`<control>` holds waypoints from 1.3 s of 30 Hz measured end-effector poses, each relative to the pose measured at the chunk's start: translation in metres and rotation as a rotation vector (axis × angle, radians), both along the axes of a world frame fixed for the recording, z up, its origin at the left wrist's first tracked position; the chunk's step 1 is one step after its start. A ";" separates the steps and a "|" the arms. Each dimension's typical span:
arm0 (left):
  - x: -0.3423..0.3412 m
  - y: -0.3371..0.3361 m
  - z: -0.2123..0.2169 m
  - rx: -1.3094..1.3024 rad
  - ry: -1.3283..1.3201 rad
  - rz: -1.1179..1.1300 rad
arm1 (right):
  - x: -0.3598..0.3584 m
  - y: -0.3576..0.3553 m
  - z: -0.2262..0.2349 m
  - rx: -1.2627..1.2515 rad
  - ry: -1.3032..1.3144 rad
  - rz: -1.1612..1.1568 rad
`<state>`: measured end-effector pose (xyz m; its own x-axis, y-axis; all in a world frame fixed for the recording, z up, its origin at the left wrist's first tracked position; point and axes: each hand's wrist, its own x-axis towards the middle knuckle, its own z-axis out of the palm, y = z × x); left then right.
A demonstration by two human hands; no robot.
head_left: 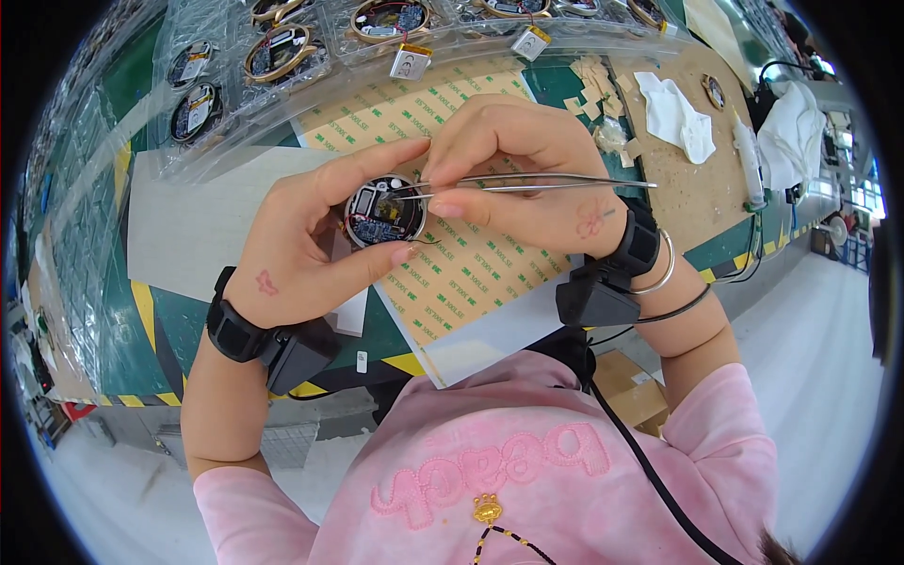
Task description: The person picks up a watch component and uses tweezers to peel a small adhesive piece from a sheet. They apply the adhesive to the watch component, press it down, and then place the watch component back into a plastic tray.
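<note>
My left hand (306, 245) holds a small round black device (382, 214) with a blue circuit board inside, pinched between thumb and fingers. My right hand (513, 169) grips metal tweezers (556, 183), their tips reaching into the top of the round device. A thin dark wire hangs from the device's lower right edge. Both wrists wear black strapped units.
A tan sheet with green print (452, 254) lies on the green workbench below my hands. Clear plastic trays (282, 56) at the back hold several round devices and small silver batteries (411, 62). White cloths (680, 118) and a brown board sit at right.
</note>
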<state>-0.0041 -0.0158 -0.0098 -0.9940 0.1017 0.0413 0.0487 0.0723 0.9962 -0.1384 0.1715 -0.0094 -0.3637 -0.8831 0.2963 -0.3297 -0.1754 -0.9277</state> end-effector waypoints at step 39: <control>0.003 0.001 0.000 0.016 -0.028 -0.041 | -0.008 -0.001 0.006 0.170 -0.275 0.101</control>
<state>-0.0016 -0.0147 -0.0101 -0.9898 0.1417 0.0158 0.0237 0.0545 0.9982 -0.1466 0.1703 -0.0035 -0.3174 -0.9473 0.0442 -0.0517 -0.0292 -0.9982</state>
